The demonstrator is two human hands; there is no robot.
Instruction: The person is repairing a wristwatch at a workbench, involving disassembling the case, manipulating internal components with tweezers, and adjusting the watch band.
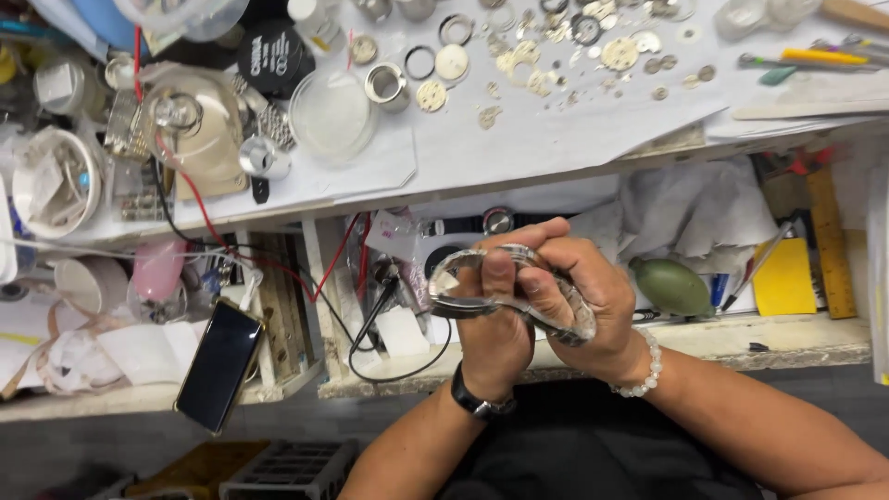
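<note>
Metal watch bracelet (463,301) held at frame centre, looped from left of the thumb across to lower right of the knuckles. Clamped by left hand (495,319), thumb pressed on the links, and by right hand (579,287), fingers curled shut around the band, over an open drawer (722,338). Nearby: green dust blower (671,287) right of centre, black phone (219,364) lower left, loose watch parts (556,46) along the top.
</note>
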